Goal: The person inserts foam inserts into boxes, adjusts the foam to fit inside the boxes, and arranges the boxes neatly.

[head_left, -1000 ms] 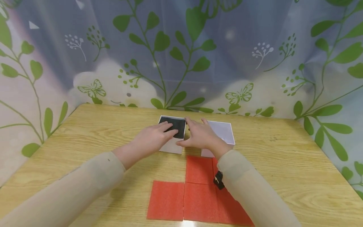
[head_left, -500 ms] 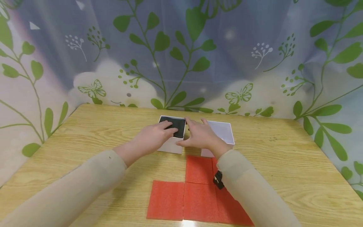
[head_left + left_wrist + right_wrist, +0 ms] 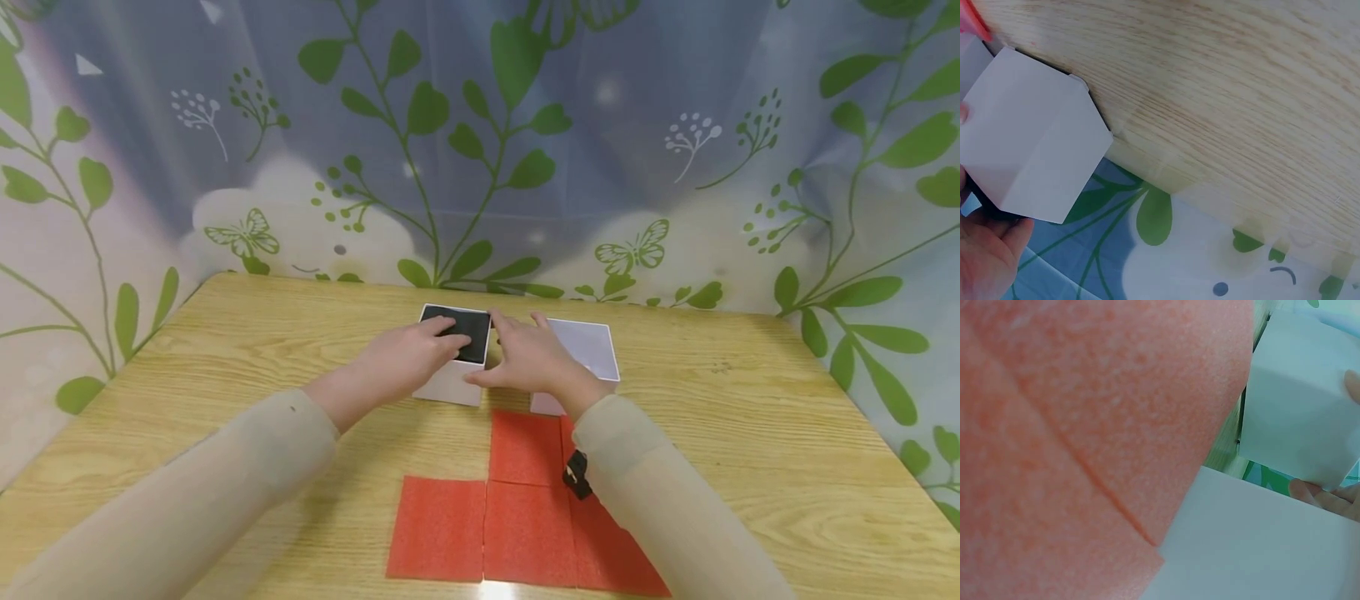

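We're bracketing the white box (image 3: 455,367) at desk (image 3: 225,350) centre: left hand (image 3: 408,360) resting flat on its black top, right hand (image 3: 528,360) pressing its right wall, fingers straight.

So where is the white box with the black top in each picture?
Head: white box with black top sits mid-table, between both hands.
Left wrist: its white side fills the left part, by the fingers.
Right wrist: it is the upper-right white block.
Shared landmark: the red foam sheets, also at the left wrist view's top-left corner.
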A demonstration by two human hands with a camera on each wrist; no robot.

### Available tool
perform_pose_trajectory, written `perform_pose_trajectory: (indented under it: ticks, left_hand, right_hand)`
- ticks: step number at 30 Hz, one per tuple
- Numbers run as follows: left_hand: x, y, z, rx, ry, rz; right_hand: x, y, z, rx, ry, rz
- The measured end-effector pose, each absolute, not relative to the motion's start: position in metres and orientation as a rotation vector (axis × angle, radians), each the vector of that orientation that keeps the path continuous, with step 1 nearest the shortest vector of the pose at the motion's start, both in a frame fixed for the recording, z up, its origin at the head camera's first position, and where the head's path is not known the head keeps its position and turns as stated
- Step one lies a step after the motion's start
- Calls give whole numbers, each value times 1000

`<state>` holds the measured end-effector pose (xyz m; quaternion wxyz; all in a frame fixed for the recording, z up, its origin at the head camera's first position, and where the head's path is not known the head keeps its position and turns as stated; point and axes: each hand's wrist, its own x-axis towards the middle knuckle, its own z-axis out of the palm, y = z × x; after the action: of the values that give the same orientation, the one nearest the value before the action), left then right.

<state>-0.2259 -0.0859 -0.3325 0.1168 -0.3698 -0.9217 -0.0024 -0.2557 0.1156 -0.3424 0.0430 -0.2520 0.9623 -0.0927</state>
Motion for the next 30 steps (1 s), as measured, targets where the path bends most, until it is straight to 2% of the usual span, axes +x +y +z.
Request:
perform_pose_trajectory:
  ticks: [10,15,22,30]
  left_hand:
    - [-226,-86,-329,-1061,-2826,-87]
    - [-221,-92,-332,-1125,-2636,-94]
    - [-209,-113,-337,-911,-2443,-10]
    - [-207,-119,-340,-864,-2402,24]
  right_hand:
    - [-256,116,-343,-769,2949,-269]
    - [-256,115,-343,-768,2951,-265]
    - [-254,112,-340,-758,2962,-257]
    - [-253,113,-338,-751,2948,-273]
